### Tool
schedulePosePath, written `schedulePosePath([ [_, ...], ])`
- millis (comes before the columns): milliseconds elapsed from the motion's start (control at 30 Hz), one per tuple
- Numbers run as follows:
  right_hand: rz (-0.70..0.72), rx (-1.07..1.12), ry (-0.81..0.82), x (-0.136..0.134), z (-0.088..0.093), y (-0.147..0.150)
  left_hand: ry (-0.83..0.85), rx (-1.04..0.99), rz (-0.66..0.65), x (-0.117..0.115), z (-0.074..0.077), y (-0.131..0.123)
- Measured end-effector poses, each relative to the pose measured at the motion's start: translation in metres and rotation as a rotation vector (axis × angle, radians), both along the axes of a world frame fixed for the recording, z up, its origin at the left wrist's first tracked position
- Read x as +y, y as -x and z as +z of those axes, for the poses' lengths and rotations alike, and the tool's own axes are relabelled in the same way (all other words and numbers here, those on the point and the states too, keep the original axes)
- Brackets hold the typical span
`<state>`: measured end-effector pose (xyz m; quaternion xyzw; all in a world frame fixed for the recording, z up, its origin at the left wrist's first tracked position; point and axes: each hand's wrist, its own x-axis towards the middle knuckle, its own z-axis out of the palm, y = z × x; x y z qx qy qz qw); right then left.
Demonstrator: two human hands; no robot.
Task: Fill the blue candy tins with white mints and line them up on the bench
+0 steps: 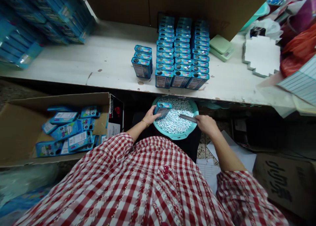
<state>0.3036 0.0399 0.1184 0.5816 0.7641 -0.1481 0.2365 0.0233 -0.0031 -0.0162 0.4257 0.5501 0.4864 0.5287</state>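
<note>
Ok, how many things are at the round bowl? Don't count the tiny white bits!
Round teal plastic basin: 1
Blue rectangular tin: 1
Flat grey scraper: 1
Bare hands, the left hand and the right hand: 2
Total: 5

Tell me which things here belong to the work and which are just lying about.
In use: left hand, holding a blue tin; right hand, holding a flat metal scraper; teal basin of white pellets; rows of tins.
Lying about: green scale; white foam sheet; lower-right carton.
</note>
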Motion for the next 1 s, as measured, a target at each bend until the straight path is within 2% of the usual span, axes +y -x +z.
schedulePosePath([
  [100,-0.096,0.046,0.054,-0.019,-0.052,0.004,0.068,-0.151,0.017,-0.001,-0.015,-0.009],
  [200,-0.112,0.158,0.039,-0.027,-0.091,0.034,0.120,-0.242,0.017,0.003,-0.022,-0.026],
  [333,-0.169,0.314,0.012,-0.018,-0.114,0.056,0.154,-0.331,-0.021,0.006,-0.010,-0.040],
  [467,-0.244,0.519,0.011,-0.008,-0.120,0.038,0.096,-0.332,-0.009,0.003,0.010,-0.022],
  [600,-0.357,0.793,0.018,-0.003,-0.109,0.016,0.006,-0.149,0.013,-0.002,0.015,0.009],
  [667,-0.337,0.843,0.021,0.000,-0.095,0.009,-0.023,0.005,0.008,-0.003,0.014,0.018],
  [767,-0.266,0.924,0.023,0.008,-0.063,0.005,-0.056,0.219,-0.037,-0.003,0.012,0.017],
  [867,-0.123,0.832,0.035,0.017,-0.028,0.013,-0.101,0.322,-0.090,0.000,0.013,0.006],
  [1000,0.067,0.498,0.037,0.025,0.013,0.039,-0.145,0.403,-0.123,0.002,0.016,-0.004],
])
